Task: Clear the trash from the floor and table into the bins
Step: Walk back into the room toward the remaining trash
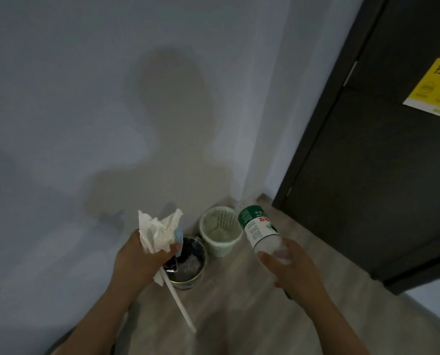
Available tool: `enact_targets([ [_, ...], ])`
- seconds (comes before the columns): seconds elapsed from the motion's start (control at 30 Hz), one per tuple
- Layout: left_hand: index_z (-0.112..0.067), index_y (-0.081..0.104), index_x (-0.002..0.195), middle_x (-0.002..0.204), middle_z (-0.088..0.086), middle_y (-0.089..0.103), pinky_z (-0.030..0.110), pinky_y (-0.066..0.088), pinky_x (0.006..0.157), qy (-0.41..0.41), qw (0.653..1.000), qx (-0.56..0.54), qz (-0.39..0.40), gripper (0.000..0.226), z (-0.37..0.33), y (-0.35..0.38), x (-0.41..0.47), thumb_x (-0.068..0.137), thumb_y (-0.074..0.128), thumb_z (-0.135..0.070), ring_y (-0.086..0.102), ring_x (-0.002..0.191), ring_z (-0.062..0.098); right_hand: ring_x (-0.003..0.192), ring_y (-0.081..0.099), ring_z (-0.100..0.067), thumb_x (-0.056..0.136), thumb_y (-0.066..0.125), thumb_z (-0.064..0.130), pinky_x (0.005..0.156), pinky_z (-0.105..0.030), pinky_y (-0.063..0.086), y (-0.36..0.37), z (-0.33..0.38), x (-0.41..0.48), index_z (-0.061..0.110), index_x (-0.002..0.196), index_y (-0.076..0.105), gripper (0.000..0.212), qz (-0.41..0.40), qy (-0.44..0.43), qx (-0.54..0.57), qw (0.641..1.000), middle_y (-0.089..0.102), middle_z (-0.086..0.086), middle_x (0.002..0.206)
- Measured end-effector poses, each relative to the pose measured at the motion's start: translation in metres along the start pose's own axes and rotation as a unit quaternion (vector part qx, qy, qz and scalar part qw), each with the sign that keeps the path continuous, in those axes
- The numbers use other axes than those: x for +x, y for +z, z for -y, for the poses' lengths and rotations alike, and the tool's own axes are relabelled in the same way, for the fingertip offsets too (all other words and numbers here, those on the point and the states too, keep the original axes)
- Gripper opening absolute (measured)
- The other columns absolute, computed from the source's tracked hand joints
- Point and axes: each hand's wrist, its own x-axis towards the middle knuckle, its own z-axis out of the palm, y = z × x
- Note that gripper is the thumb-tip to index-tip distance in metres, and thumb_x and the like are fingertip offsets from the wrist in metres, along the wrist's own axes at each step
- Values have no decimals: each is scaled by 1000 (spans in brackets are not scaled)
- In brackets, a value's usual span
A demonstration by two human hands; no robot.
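Observation:
My left hand (139, 260) grips a bunch of crumpled white tissue (157, 231), a bit of blue paper (179, 235) and a long white straw (180, 303) that slants down to the right. It hovers over the dark round bin (199, 267), which holds clear plastic and dark trash. My right hand (290, 267) holds a clear plastic bottle (259, 231) with a green and white label, its base pointing toward the pale green mesh bin (222, 248) in the corner. Nothing can be seen inside the green bin.
Both bins stand on a light wood floor (239, 303) in the corner of a pale wall (111, 124). A dark door (380, 162) with a yellow notice (434, 90) lies to the right. My shadow falls on the wall.

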Motion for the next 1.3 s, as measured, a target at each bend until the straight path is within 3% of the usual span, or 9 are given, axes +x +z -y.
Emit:
enact_targets([
  [0.23, -23, 57, 102, 90, -5, 66, 31, 48, 65, -57, 997, 36, -44, 57, 21, 37, 92, 60, 84, -51, 65, 79, 19, 82, 65, -14, 81, 74, 37, 55, -24, 52, 17, 4, 105, 29, 118, 45, 48, 41, 38, -35, 998, 57, 3, 112],
  [0.43, -9, 53, 103, 91, 4, 58, 26, 35, 54, -71, 992, 52, -86, 58, 33, 70, 175, 63, 87, -33, 53, 75, 20, 77, 64, -12, 80, 73, 41, 61, -29, 58, 54, 11, 189, 25, 119, 45, 50, 58, 71, -108, 990, 56, 3, 109],
  [0.63, -10, 50, 106, 102, 13, 59, 33, 46, 59, -126, 988, 55, -70, 59, 74, 102, 250, 62, 87, -26, 58, 80, 26, 78, 65, -11, 81, 73, 41, 58, -25, 56, 91, 10, 255, 30, 118, 44, 49, 93, 83, -128, 984, 55, 7, 107],
  [0.73, -12, 49, 103, 103, 14, 57, 38, 51, 62, -141, 986, 64, -57, 57, 92, 125, 277, 63, 86, -28, 60, 82, 30, 78, 67, -14, 79, 74, 43, 68, -35, 60, 104, -2, 284, 31, 115, 43, 49, 110, 101, -136, 979, 56, 8, 106],
  [0.83, -9, 47, 104, 105, 14, 52, 35, 46, 60, -156, 984, 69, -51, 55, 107, 151, 300, 66, 84, -22, 57, 81, 30, 90, 64, -16, 77, 75, 45, 78, -40, 58, 115, -24, 312, 26, 123, 47, 57, 123, 122, -149, 974, 57, 6, 108],
  [0.97, -3, 45, 108, 107, 12, 42, 32, 38, 65, -164, 982, 88, -38, 51, 134, 183, 323, 70, 78, -6, 47, 83, 26, 83, 67, -17, 76, 76, 43, 69, -35, 59, 130, -57, 345, 27, 122, 48, 56, 137, 149, -144, 969, 58, 8, 106],
  [1.07, -2, 45, 110, 110, 15, 42, 35, 39, 69, -170, 979, 103, -40, 52, 161, 206, 340, 70, 78, -7, 47, 83, 27, 85, 66, -16, 75, 76, 44, 72, -37, 58, 145, -85, 370, 29, 119, 49, 54, 147, 153, -153, 965, 57, 11, 102],
  [1.3, 1, 44, 116, 119, 22, 43, 36, 40, 73, -190, 970, 149, -5, 58, 222, 252, 365, 71, 80, -7, 54, 97, 38, 82, 65, -15, 76, 75, 40, 55, -21, 46, 174, -136, 411, 26, 125, 48, 57, 168, 165, -161, 959, 56, 11, 104],
])
